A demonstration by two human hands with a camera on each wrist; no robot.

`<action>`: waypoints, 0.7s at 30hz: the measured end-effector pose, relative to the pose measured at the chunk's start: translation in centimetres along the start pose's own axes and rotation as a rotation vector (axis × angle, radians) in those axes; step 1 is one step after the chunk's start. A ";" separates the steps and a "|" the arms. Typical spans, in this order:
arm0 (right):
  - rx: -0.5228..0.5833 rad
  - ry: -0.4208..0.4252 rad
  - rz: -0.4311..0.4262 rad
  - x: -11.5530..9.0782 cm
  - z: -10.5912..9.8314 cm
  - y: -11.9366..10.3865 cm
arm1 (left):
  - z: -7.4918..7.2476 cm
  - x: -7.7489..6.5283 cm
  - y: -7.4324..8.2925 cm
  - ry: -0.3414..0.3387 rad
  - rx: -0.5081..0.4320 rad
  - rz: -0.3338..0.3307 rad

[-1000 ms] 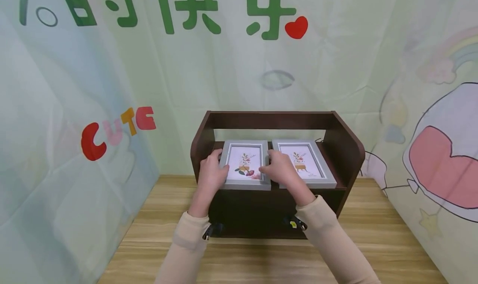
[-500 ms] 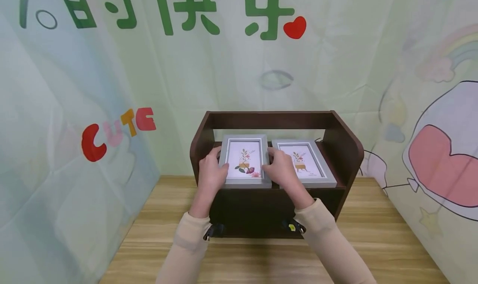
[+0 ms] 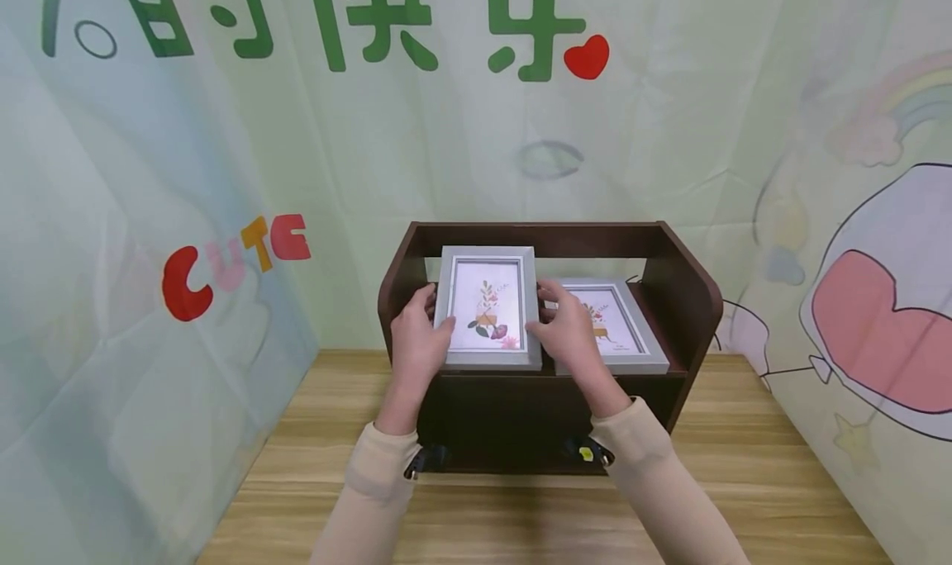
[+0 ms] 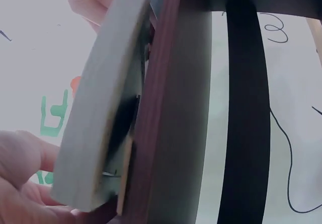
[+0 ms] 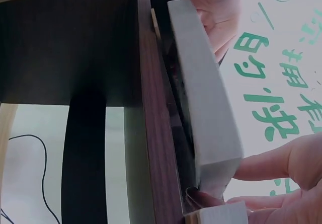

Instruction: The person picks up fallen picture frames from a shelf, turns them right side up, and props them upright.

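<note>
A grey picture frame (image 3: 487, 358) with a plant print leans back at the left of the dark brown shelf unit (image 3: 539, 239), its far edge raised and its near edge at the shelf front. My left hand (image 3: 419, 329) grips its left side, thumb at the front edge. On the opposite side, my right hand (image 3: 567, 329) holds it between thumb and fingers. Both wrist views show the frame's pale edge (image 4: 100, 103) tilted off the shelf, with a thin board (image 4: 127, 173) behind it. A second grey picture frame (image 3: 647, 338) lies flat to the right, partly covered by my right hand.
The shelf unit has raised side panels (image 3: 687, 317) and a back rail with a gap below it. It stands on a wood-grain table (image 3: 476, 515). Printed cloth (image 3: 669, 119) hangs behind and on both sides. A thin cable (image 5: 45, 173) shows in the right wrist view.
The left picture frame has tilted up from lying nearly flat, its far edge rising toward the back rail. Both hands stay at its sides. The right picture frame has not moved.
</note>
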State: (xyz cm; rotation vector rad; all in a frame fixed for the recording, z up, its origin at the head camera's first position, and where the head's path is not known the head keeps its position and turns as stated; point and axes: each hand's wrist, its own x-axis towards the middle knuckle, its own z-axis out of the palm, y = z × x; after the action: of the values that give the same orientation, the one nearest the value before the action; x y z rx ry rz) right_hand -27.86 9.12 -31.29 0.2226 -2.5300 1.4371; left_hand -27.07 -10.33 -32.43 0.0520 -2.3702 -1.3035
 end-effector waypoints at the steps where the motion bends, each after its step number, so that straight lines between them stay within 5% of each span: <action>1: 0.013 0.003 0.004 0.0 -0.1 0.0 | 0.0 0.0 0.0 -0.001 -0.010 -0.004; 21: 0.114 0.008 -0.013 0.5 -1.1 0.2 | -0.2 0.0 0.7 0.082 -0.104 0.060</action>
State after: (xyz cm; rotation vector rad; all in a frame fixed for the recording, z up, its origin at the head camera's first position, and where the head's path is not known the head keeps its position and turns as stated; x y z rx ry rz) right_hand -28.23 10.17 -30.76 0.2518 -2.4383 1.5753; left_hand -26.88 -10.12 -31.73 0.0034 -2.2150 -1.3673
